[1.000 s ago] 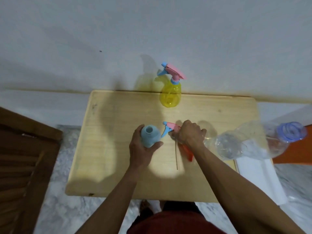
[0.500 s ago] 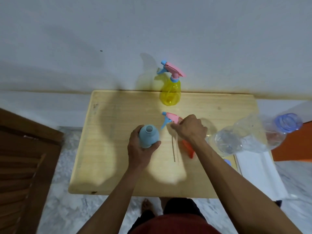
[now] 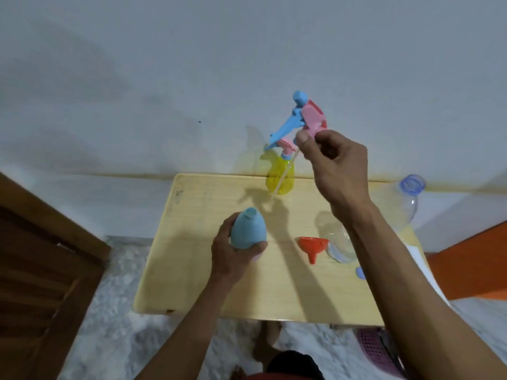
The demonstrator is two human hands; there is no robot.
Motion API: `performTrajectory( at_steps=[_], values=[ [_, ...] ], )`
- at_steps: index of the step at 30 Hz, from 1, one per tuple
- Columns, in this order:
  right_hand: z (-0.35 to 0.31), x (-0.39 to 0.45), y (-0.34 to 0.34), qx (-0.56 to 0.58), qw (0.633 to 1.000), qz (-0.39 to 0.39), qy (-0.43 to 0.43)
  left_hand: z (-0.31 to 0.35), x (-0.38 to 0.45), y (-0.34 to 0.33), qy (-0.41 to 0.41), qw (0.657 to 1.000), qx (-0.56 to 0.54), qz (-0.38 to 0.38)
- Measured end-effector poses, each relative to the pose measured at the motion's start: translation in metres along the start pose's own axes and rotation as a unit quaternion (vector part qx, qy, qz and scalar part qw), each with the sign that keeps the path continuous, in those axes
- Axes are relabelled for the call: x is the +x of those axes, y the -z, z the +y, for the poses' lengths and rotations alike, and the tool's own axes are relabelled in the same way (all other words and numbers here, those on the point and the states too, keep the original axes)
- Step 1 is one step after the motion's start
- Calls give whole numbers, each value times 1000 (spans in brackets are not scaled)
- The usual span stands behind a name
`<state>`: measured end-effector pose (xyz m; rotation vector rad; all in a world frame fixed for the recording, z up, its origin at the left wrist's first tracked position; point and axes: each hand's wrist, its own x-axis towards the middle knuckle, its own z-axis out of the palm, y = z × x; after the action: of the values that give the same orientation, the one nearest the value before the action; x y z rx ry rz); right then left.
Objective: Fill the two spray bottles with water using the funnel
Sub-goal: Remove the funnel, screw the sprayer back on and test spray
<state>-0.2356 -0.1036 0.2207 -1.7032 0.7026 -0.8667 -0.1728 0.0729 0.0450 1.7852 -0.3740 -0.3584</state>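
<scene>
My left hand (image 3: 233,256) grips a light blue spray bottle (image 3: 247,229) with its neck open, standing on the wooden table (image 3: 197,270). My right hand (image 3: 333,165) holds the pink and blue spray head (image 3: 303,117) lifted high above the table, its dip tube hanging down. A yellow spray bottle (image 3: 279,176) with its head on stands at the table's far edge by the wall. An orange funnel (image 3: 312,246) lies on the table right of the blue bottle.
A large clear water bottle (image 3: 406,204) with a blue neck lies on the table's right side, partly behind my right arm. A small blue cap (image 3: 360,272) lies near it. Dark wooden furniture (image 3: 41,270) is at the left, an orange surface (image 3: 472,259) at the right.
My right hand has lifted the spray head up and away from the blue bottle, uncovering the orange funnel. My left hand still holds the blue bottle.
</scene>
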Motion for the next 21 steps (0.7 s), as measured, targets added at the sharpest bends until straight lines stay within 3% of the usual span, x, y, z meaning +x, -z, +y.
performTrajectory(
  at_steps=[4,11,21],
  values=[
    [-29,-21,0,4,998,-18,66,22,-14,4,-9,999,-21,-28],
    [-41,-46,4,-14,995,-11,99,47,-33,15,-14,997,-44,-58],
    [-12,-69,4,9,987,-144,62,92,-37,20,10,992,-78,-99]
  ],
)
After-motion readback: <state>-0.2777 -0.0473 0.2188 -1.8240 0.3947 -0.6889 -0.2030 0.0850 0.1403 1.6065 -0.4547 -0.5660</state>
